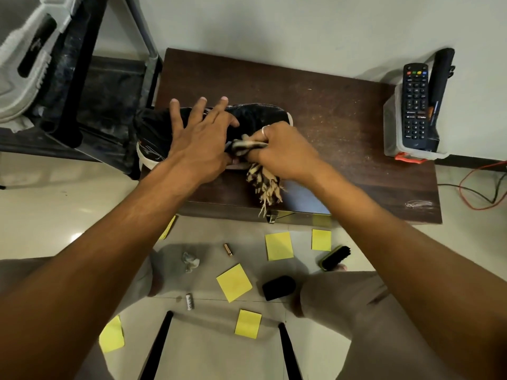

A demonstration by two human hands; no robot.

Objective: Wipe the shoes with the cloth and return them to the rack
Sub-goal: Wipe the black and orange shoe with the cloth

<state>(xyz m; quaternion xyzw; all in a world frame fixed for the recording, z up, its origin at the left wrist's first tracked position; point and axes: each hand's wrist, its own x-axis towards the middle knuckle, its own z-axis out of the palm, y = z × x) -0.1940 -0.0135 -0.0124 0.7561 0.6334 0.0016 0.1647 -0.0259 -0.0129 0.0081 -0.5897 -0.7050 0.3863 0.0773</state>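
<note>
A black shoe with a white sole lies on its side on the dark wooden table, toe to the right. My left hand rests on its heel half with fingers spread and straight. My right hand grips a bunched black-and-cream fringed cloth against the shoe's near side; the fringe hangs down toward the table's front edge. The shoe rack stands to the left of the table, with a white shoe on it.
A clear plastic box holding a remote control sits at the table's right end. On the floor below lie several yellow sticky notes, two batteries, a crumpled tissue, a shoe brush and a black sponge. Red wires trail at right.
</note>
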